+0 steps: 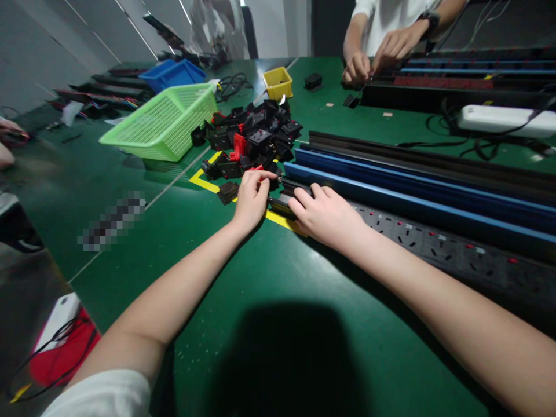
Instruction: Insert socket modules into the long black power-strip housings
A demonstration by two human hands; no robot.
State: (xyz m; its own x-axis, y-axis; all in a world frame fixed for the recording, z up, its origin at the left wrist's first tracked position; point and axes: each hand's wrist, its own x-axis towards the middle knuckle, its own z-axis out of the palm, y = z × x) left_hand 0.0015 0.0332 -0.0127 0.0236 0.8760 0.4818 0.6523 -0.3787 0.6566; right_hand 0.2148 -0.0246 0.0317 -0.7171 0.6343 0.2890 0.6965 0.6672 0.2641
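Head view: your left hand and right hand, grip unclear, are at the strip toward the left edge of the table, sockets seated, a pile loose.

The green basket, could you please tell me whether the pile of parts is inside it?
No, the pile of black and red parts lies on the table, to the right of the green basket.

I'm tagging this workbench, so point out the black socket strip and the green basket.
Black socket strip (420, 236), head view: slotted upper face.
Green basket (185, 128), head view: outer side wall.
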